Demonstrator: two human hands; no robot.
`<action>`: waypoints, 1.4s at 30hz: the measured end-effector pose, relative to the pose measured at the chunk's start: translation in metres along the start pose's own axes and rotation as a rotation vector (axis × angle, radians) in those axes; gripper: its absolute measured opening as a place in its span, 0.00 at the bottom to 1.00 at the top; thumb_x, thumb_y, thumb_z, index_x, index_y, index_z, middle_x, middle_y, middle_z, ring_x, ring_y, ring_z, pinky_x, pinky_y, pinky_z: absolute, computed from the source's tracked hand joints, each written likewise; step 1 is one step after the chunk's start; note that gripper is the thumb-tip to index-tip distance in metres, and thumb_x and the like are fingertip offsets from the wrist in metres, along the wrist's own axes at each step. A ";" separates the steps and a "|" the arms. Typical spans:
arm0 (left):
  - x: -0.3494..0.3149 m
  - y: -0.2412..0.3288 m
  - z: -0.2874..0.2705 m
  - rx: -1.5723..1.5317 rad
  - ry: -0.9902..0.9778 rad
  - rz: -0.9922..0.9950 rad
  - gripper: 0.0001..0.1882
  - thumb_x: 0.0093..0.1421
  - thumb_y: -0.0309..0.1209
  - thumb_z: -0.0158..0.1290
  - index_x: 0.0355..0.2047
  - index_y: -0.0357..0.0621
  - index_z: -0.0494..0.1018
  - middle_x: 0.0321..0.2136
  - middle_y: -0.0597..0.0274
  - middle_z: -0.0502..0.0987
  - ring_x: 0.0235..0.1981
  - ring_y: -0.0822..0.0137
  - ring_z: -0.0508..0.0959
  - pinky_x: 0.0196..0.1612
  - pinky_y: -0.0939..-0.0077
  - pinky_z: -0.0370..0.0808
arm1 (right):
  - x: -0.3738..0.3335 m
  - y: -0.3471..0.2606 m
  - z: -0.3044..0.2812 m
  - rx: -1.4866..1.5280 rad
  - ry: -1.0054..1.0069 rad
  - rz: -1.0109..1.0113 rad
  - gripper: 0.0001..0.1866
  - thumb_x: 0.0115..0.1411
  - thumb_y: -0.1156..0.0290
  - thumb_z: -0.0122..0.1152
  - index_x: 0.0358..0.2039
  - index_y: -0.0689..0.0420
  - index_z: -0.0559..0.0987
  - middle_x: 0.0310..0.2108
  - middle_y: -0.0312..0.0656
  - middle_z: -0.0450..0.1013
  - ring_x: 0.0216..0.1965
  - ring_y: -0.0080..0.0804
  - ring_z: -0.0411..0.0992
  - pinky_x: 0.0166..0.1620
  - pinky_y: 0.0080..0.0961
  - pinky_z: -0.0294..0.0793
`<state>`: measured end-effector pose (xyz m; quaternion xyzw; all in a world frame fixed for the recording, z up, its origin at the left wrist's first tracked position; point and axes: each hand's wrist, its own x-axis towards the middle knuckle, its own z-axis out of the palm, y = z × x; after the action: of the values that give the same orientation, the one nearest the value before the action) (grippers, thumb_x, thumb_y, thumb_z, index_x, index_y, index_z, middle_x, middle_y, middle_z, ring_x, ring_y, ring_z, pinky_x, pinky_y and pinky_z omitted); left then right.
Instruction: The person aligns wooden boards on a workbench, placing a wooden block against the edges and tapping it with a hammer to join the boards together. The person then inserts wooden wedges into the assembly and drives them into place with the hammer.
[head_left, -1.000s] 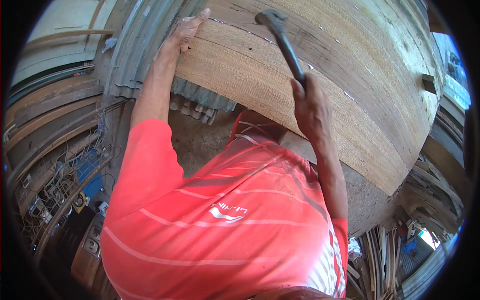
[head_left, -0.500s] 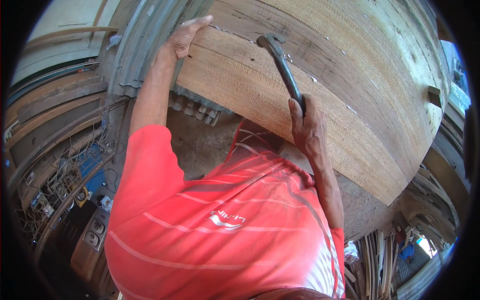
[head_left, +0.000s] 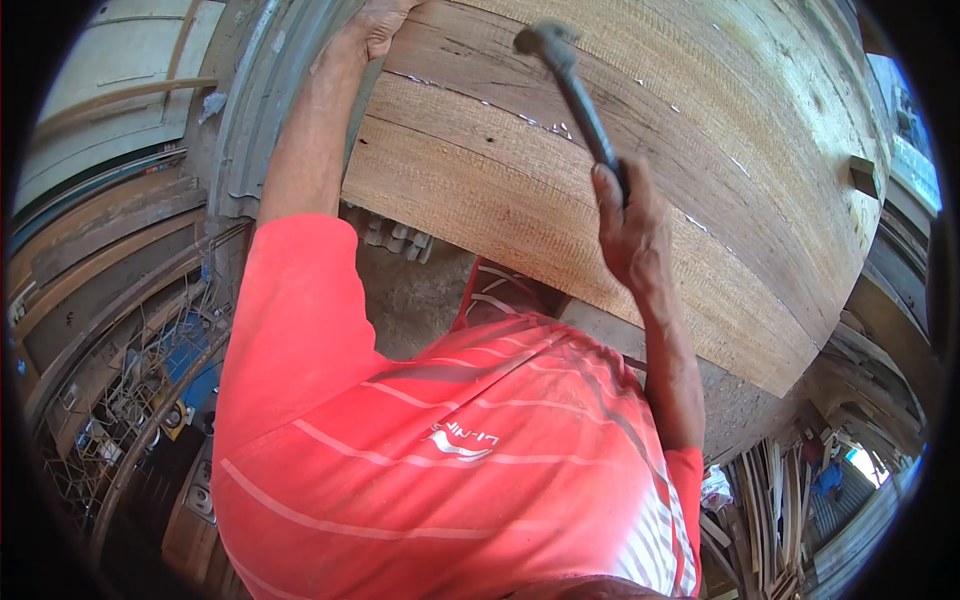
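Note:
My right hand (head_left: 638,225) is wrapped round the dark handle of a claw hammer (head_left: 585,110). The hammer's head is smeared by motion and held over a large panel of joined wooden boards (head_left: 520,190). Whitish bits lie along the seams between the boards. At the panel's left end, my left hand (head_left: 382,24) touches the edge. The top of the picture cuts off its fingers, so their grip is hidden.
Corrugated sheets (head_left: 262,110) stand left of the panel. A small wood block (head_left: 863,177) sits at its right side. Stacked planks (head_left: 110,235) and a wire frame (head_left: 90,420) are at far left. Thin wood strips (head_left: 760,510) lean at lower right.
My left hand has moved up along the panel's left end, partly out of the picture. My right hand and the hammer have shifted slightly right and up. The panel sits lower in view.

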<state>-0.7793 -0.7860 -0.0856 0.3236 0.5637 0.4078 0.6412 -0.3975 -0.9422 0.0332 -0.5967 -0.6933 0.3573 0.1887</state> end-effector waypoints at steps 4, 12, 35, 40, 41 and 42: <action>0.004 -0.001 0.005 0.013 -0.001 -0.014 0.37 0.62 0.52 0.61 0.58 0.32 0.71 0.52 0.52 0.78 0.52 0.62 0.78 0.58 0.68 0.74 | 0.040 -0.006 -0.003 -0.065 0.061 -0.029 0.15 0.71 0.59 0.53 0.42 0.61 0.72 0.26 0.58 0.75 0.29 0.61 0.75 0.31 0.50 0.70; 0.009 -0.004 0.006 0.020 0.019 -0.026 0.35 0.62 0.49 0.61 0.58 0.32 0.70 0.54 0.52 0.77 0.54 0.63 0.77 0.59 0.68 0.73 | 0.052 -0.006 0.001 -0.078 0.019 0.101 0.17 0.71 0.58 0.53 0.38 0.61 0.73 0.25 0.60 0.74 0.29 0.61 0.75 0.32 0.53 0.69; 0.015 -0.002 0.010 -0.202 -0.012 -0.093 0.27 0.67 0.43 0.56 0.58 0.35 0.71 0.53 0.54 0.78 0.53 0.64 0.78 0.58 0.65 0.75 | -0.028 0.016 0.016 -0.029 -0.124 0.056 0.15 0.67 0.60 0.59 0.43 0.59 0.72 0.34 0.54 0.74 0.34 0.57 0.76 0.34 0.48 0.73; 0.014 -0.002 0.017 -0.137 0.017 -0.079 0.28 0.66 0.44 0.58 0.58 0.35 0.72 0.51 0.54 0.79 0.52 0.65 0.78 0.57 0.66 0.76 | -0.024 0.015 0.014 -0.039 -0.137 0.082 0.14 0.67 0.60 0.59 0.43 0.58 0.72 0.34 0.53 0.74 0.34 0.56 0.76 0.33 0.48 0.74; 0.016 -0.002 0.018 -0.128 0.020 -0.076 0.28 0.66 0.45 0.58 0.57 0.35 0.72 0.51 0.54 0.79 0.52 0.65 0.78 0.57 0.66 0.76 | -0.022 0.015 0.014 -0.036 -0.152 0.089 0.14 0.67 0.60 0.59 0.42 0.58 0.72 0.34 0.53 0.74 0.34 0.56 0.76 0.34 0.48 0.74; 0.014 0.000 0.018 -0.118 0.029 -0.073 0.29 0.66 0.45 0.58 0.57 0.35 0.72 0.51 0.54 0.79 0.52 0.65 0.78 0.57 0.67 0.76 | -0.022 0.014 0.013 -0.035 -0.167 0.096 0.14 0.67 0.60 0.59 0.42 0.58 0.72 0.34 0.53 0.74 0.34 0.56 0.76 0.34 0.48 0.74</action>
<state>-0.7609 -0.7728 -0.0896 0.2586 0.5592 0.4214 0.6655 -0.3920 -0.9662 0.0177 -0.6005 -0.6833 0.4024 0.1026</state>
